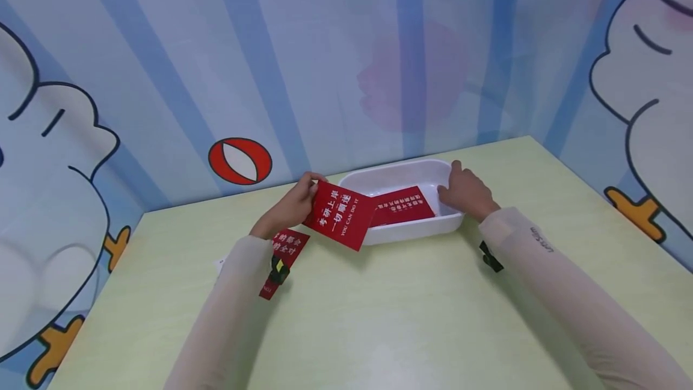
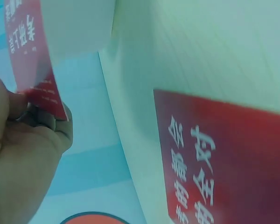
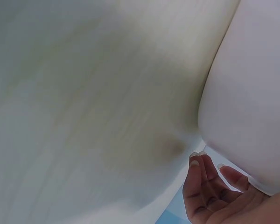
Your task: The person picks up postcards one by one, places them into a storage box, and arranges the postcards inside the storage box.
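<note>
My left hand (image 1: 292, 202) pinches a red card (image 1: 342, 214) with white lettering by its corner, over the left end of a white plastic tub (image 1: 414, 232). Another red card (image 1: 403, 206) lies inside the tub. My right hand (image 1: 467, 192) grips the tub's right end, thumb inside the rim. In the left wrist view, the thumb and fingers of the left hand (image 2: 28, 144) hold the card's lower edge. Curled fingers of the right hand (image 3: 219, 196) show beside the tub's outer wall (image 3: 247, 93) in the right wrist view.
Beneath the left forearm, a red card (image 1: 289, 244) lies on the pale table (image 1: 390, 312), partly hidden. A white paper edge (image 1: 219, 263) shows just left of that sleeve. Behind the tub stands a blue striped cartoon backdrop (image 1: 346, 77), close to the table's far edge.
</note>
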{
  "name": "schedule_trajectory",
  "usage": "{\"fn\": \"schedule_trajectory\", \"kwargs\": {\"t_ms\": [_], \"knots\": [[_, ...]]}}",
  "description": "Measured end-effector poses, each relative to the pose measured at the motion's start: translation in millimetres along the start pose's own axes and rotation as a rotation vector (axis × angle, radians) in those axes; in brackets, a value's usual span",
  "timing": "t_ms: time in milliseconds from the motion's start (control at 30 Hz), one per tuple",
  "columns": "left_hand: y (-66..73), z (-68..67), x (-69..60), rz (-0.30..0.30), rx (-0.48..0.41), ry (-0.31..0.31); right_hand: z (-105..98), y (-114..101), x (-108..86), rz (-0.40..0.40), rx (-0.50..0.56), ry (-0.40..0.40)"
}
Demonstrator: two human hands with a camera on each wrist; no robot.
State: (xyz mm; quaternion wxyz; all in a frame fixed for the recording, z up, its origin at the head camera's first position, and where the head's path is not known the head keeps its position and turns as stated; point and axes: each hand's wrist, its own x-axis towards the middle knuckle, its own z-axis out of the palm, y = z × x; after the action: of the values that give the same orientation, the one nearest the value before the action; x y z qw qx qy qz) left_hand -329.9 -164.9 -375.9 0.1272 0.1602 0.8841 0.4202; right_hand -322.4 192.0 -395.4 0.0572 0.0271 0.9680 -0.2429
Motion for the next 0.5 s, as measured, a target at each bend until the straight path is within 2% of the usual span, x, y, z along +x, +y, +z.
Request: {"fn": "schedule_trajectory", "kwargs": {"t_ms": [133,333,500], "knots": [[3.3,4.2,5.0,0.015,-0.007,0.024,0,0,0.9,-0.001,-0.005,0.009],[7.2,10.2,9.0,0.015,-0.057,0.064,1,0,1.2,-0.007,-0.011,0.006],[11.3,15.4,14.2,0.040,-0.101,0.081,2,1,2.5,0.000,-0.008,0.009]]}}
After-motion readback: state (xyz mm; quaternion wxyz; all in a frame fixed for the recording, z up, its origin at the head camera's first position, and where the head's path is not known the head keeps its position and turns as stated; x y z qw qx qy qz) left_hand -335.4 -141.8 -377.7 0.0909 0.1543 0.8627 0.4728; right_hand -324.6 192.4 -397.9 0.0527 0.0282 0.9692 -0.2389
